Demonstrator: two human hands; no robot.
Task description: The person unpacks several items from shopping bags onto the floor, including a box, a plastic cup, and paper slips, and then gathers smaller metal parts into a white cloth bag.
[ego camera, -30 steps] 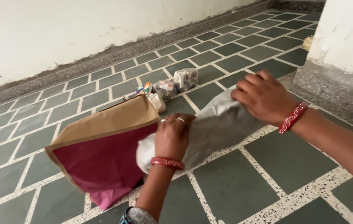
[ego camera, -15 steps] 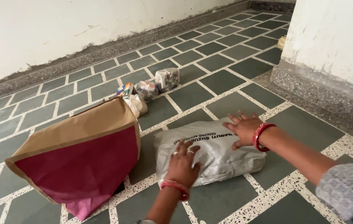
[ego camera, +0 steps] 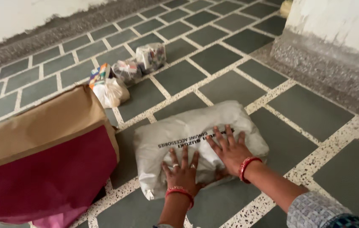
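A white plastic packet (ego camera: 196, 126) with dark print lies flat on the tiled floor (ego camera: 306, 109). My left hand (ego camera: 182, 171) rests palm-down on its near left part, fingers spread, with a ring and a red bangle at the wrist. My right hand (ego camera: 230, 150) presses flat on the packet's near right part, also with a red bangle. Neither hand grips anything.
A large bag, brown on top and maroon on its side (ego camera: 44, 160), stands at the left. Behind it lie several small plastic-wrapped packets (ego camera: 124, 74). A white wall with a speckled stone base (ego camera: 323, 59) runs along the right.
The packet, held up a second ago, now lies on the floor. Both hands moved down and now press flat on it.
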